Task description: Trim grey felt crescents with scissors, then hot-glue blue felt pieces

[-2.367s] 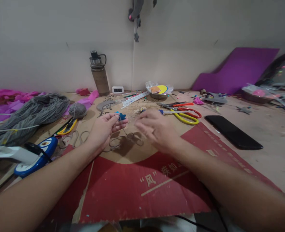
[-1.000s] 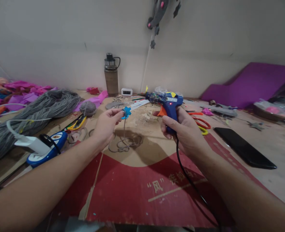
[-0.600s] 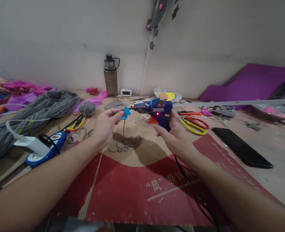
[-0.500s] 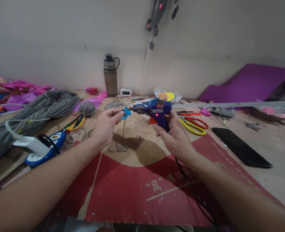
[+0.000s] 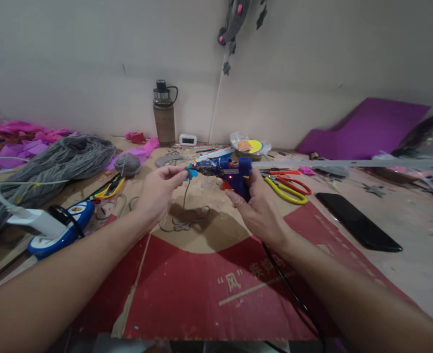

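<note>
My left hand (image 5: 164,189) pinches a small blue star-like piece (image 5: 191,173) between thumb and fingers. A grey yarn cord (image 5: 186,196) hangs from the piece and lies in loops on the cardboard (image 5: 179,294). Wrapped round the handle of a dark blue glue gun (image 5: 234,172) is my right hand (image 5: 258,208); its red light is lit. The nozzle points left and sits at the blue piece, and whether it touches cannot be told. A black cord runs down from the gun's handle under my right forearm.
Left lie a grey yarn hank (image 5: 69,157), a yarn ball (image 5: 127,164), a yellow cutter (image 5: 114,188) and a blue power strip (image 5: 63,228). A bottle (image 5: 164,117) stands by the wall. Right are yellow-handled scissors (image 5: 290,193), red-handled scissors (image 5: 295,185) and a black phone (image 5: 358,221).
The glue gun's nozzle has come over the blue piece, covering more of it. The whole view has shifted slightly, so things sit a little further left. Both hands keep their holds.
</note>
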Motion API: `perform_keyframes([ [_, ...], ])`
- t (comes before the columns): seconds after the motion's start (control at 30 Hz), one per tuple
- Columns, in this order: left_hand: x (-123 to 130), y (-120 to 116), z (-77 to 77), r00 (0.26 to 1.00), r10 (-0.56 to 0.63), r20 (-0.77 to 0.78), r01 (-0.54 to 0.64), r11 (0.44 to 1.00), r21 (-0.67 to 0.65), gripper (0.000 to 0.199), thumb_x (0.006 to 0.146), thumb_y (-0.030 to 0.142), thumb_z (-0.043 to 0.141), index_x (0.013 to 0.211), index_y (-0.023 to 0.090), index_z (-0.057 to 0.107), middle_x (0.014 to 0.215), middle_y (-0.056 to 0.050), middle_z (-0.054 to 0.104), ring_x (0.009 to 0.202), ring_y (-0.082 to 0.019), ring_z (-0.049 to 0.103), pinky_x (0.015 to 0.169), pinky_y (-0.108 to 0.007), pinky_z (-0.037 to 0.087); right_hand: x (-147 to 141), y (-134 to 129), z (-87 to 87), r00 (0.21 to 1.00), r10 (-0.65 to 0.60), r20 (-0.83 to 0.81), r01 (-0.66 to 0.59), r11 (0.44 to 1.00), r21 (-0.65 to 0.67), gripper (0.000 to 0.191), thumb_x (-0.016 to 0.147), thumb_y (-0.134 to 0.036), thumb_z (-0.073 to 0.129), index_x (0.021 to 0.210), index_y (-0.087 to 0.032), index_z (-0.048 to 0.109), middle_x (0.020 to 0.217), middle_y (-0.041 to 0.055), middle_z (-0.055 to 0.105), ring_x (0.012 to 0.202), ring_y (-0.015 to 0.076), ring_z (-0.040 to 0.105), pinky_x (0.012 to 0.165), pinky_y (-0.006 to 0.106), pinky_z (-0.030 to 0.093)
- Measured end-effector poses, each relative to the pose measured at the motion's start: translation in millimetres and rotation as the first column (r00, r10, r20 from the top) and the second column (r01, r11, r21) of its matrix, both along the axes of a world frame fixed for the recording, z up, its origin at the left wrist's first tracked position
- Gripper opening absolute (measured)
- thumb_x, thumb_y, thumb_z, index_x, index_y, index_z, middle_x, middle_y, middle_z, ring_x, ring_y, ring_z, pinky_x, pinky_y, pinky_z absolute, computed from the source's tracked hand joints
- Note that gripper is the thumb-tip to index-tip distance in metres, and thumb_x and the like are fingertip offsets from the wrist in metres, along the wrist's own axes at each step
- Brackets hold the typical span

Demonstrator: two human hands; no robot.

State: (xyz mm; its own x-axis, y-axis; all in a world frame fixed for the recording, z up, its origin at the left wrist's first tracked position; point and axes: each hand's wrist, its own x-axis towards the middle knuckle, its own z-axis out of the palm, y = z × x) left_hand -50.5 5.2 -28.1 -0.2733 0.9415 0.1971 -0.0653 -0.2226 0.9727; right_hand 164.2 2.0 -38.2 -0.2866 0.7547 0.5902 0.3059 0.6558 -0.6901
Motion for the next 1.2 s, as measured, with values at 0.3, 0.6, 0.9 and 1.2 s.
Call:
perform_keyframes([
  [0.3,3.8,-2.3,5.6,0.999,-0.006,0.042,0.007,0.999,-0.04,0.009,0.067,0.021,0.077,0.072,0.016,0.071,0.067,0.0,0.062,0.061,-0.009,0.048,0.062,-0.024,0.037,-0.1,0.1,-0.4,0.998,-0.06,0.029,0.06,0.998,-0.013,0.045,0.09,-0.026,0.055,0.132,-0.023,0.04,0.127,0.0108,0.058,0.113,0.0242,0.057,0.102,0.048,0.045],
  [0.6,2.3,-1.5,3.6,0.999,-0.018,0.034,0.019,0.999,-0.034,0.011,0.067,0.022,0.078,0.074,0.016,0.072,0.068,0.0,0.062,0.062,-0.009,0.048,0.062,-0.023,0.037,-2.1,-2.5,2.5,0.994,-0.094,0.054,0.097,0.993,-0.066,0.038,0.088,-0.025,0.055,0.124,-0.022,0.042,0.114,0.0103,0.063,0.1,0.0237,0.062,0.09,0.045,0.051],
  [0.9,3.3,-1.7,4.1,0.999,-0.015,0.036,0.017,0.999,-0.037,0.013,0.066,0.024,0.079,0.074,0.016,0.071,0.068,0.0,0.062,0.062,-0.009,0.047,0.063,-0.024,0.037,-1.5,-2.4,1.4,0.994,-0.096,0.044,0.098,0.994,-0.053,0.034,0.088,-0.026,0.055,0.119,-0.023,0.043,0.111,0.0088,0.063,0.098,0.0231,0.062,0.09,0.045,0.05],
  [1.2,3.5,-1.9,5.4,1.0,-0.01,0.023,0.01,0.999,-0.04,0.015,0.065,0.025,0.079,0.073,0.016,0.071,0.068,0.001,0.062,0.062,-0.009,0.047,0.064,-0.025,0.036,-2.4,-4.9,4.4,0.993,-0.103,0.062,0.105,0.994,-0.03,0.032,0.087,-0.026,0.056,0.117,-0.024,0.044,0.113,0.0098,0.063,0.103,0.0251,0.061,0.091,0.045,0.05],
])
